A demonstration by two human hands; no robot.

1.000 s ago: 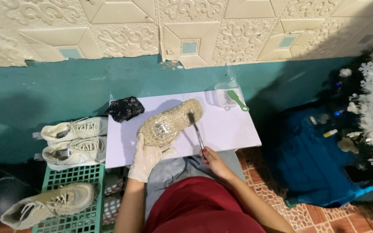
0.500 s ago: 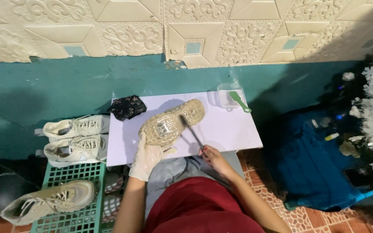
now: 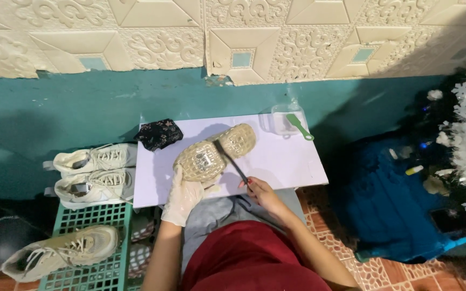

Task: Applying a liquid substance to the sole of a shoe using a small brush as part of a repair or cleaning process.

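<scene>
White board point(image 3: 297, 161) is the base here. On its middle lies a sneaker point(image 3: 214, 152), sole up. The gloved left hand point(image 3: 183, 194) wraps the sneaker's heel end at the board's front edge. The bare right hand point(image 3: 258, 189) pinches a dark brush point(image 3: 230, 159), bristles on the sole.

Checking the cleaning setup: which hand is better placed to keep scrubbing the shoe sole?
Probably the right hand: it holds the dark brush against the upturned shoe, while the gloved left hand steadies its heel.

Four sneakers are showing: one sole-up sneaker point(image 3: 214, 153) and three upright sneakers point(image 3: 95, 158) point(image 3: 94, 185) point(image 3: 60, 252). Two brushes are lying about: a dark brush point(image 3: 230, 159) and a green brush point(image 3: 300, 126).
</scene>
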